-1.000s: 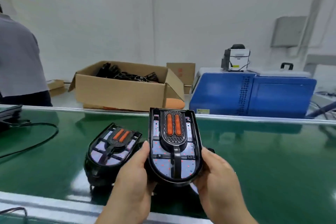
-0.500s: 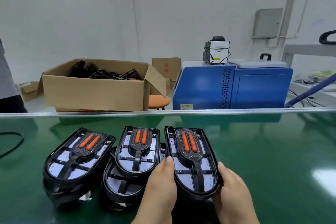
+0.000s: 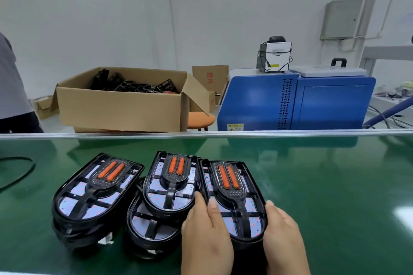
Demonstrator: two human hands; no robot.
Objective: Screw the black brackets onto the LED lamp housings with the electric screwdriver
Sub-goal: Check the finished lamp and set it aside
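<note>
The single camera sat on my head and looked forward and slightly down across the green conveyor belt (image 3: 312,185). It stood close over the belt's near edge, so my left hand (image 3: 206,236) and right hand (image 3: 285,236) filled the bottom of the picture. Its wide angle also took in the belt's far edge, the cardboard box (image 3: 120,107) and the blue machine (image 3: 295,102) beyond.

The lamp housing (image 3: 232,198), earlier raised in both hands, now sits low beside the stacked housings (image 3: 169,187) near the surface's front edge.
</note>
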